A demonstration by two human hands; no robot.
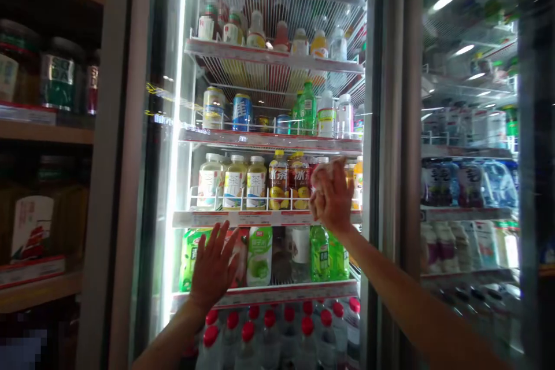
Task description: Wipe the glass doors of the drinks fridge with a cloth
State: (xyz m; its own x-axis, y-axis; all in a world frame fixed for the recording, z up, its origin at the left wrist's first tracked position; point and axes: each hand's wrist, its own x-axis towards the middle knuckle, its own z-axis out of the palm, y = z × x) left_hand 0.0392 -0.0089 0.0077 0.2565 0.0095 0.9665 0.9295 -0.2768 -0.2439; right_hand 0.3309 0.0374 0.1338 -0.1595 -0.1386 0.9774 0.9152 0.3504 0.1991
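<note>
In the right hand (pixel 333 199) — against its fingers — a pinkish cloth (pixel 321 175).

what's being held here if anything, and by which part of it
The right hand holds what looks like a crumpled pinkish cloth, bunched under its fingers; the exact part gripped is unclear. The left hand is open, holding nothing.

Lit cooler shelves (pixel 260 219) carry tea btls (pixel 278 176) mid-ht., cans (pixel 241 111) & green btls (pixel 307 108) one tier up, wht.-green btl (pixel 259 254) one below.
</note>
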